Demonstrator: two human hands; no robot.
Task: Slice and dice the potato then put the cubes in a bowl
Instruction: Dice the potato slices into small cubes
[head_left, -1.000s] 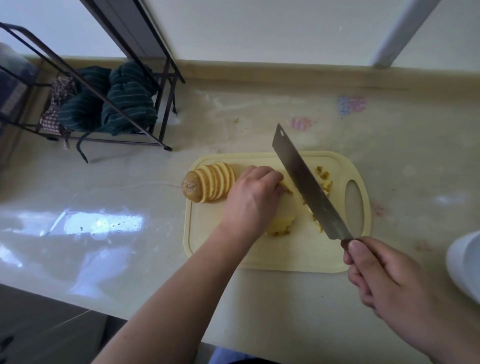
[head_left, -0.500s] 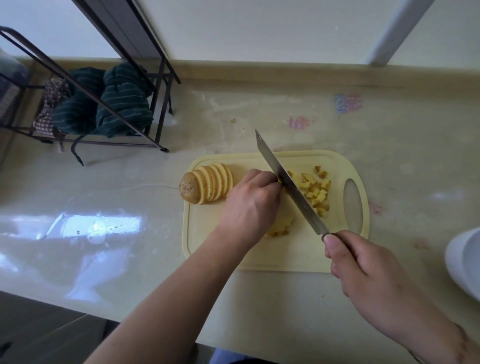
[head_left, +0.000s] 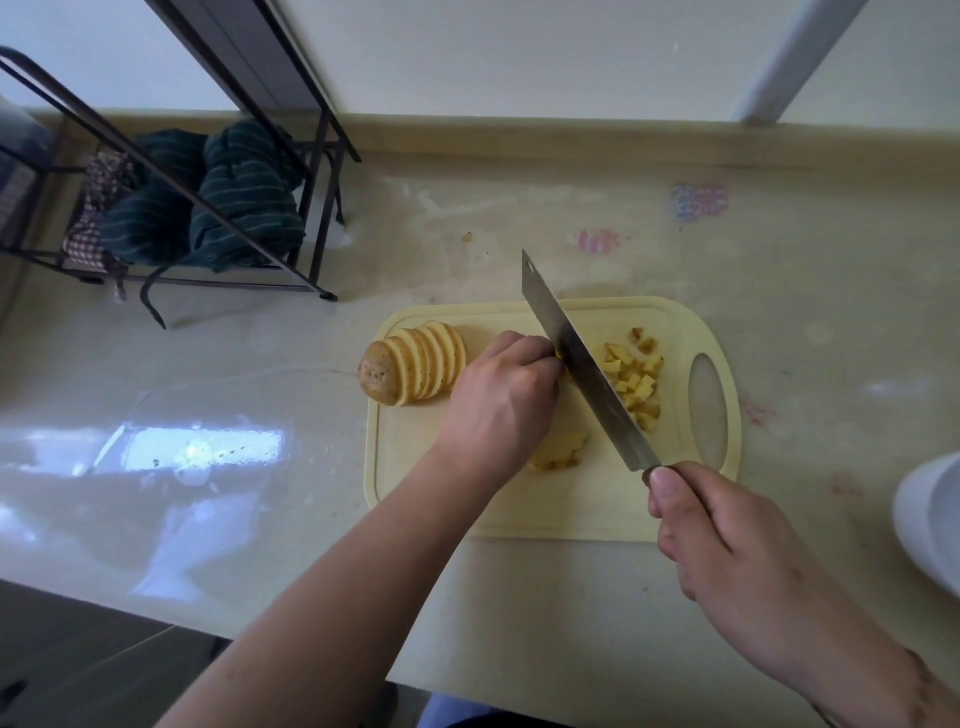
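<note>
Potato slices (head_left: 423, 366) fanned; pale cubes (head_left: 635, 379) beside knife (head_left: 584, 364).

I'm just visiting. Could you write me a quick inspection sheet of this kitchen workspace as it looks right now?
Surface: glossy beige countertop, stained.
Job's things: pale yellow plastic cutting board holds fanned potato slices, potato cubes, cut strips; white bowl at right edge.
Clutter: a scrap on the counter.
Hands: left hand presses potato beside the blade; right hand grips the steel cleaver.
Cables: nothing seen.
Surroundings: black wire rack with green striped cloths; white wall.
</note>
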